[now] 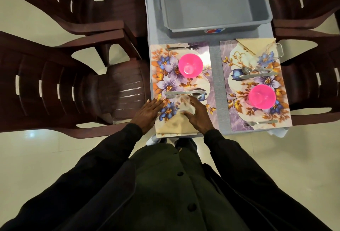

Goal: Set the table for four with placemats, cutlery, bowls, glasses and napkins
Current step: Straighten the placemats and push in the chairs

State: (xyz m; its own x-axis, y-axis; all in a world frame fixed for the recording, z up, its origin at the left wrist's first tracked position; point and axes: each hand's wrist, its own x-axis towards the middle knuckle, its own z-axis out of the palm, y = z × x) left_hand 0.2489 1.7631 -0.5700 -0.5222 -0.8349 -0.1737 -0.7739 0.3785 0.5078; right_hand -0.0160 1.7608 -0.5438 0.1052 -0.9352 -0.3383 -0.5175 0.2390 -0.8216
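Two floral placemats lie side by side on the table, the left placemat (161, 68) and the right placemat (237, 113). Each carries a pink bowl, one (190, 66) on the left mat and one (262, 96) on the right. On the left mat lie a fork (181, 47), a knife (182, 92) and a spoon (196, 95), with a beige napkin (176, 125) at the near end. My right hand (197, 115) holds a clear glass (183, 102) over that napkin's far corner. My left hand (149, 113) rests flat with fingers apart at the mat's left edge. The right mat has a napkin (255, 44), a glass (274, 50), a knife and spoon (255, 73) and a fork (261, 123).
An empty grey plastic tub (211, 26) stands on the table beyond the mats. Dark brown plastic chairs stand on the left (73, 87) and right (312, 76) of the narrow table. A pale tiled floor (46, 149) surrounds it.
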